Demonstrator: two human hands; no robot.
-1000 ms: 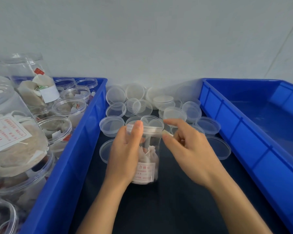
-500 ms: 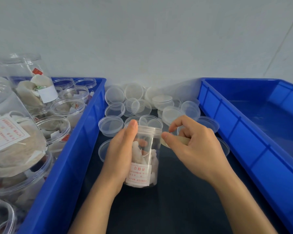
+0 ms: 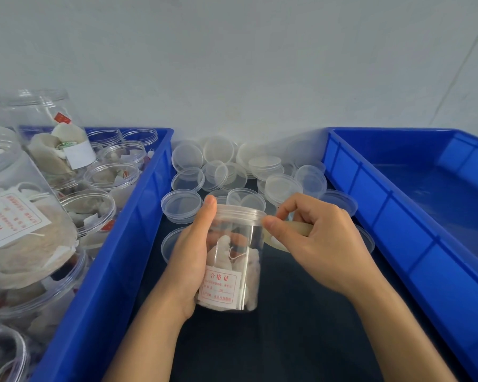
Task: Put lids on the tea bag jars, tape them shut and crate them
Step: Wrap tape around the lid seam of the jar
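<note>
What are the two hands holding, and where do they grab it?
The left hand grips the lidded tea bag jar round its side. The right hand pinches a tape roll beside the lid's edge.

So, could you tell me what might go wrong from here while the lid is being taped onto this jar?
1. The left hand grips the jar from one side only, so the pull of the tape roll in the right hand could tilt or turn it.
2. The tape meets the lid right at the rim; it may wrinkle or miss the seam.
3. Loose lids crowd close behind; a swing of the right hand could scatter them.
</note>
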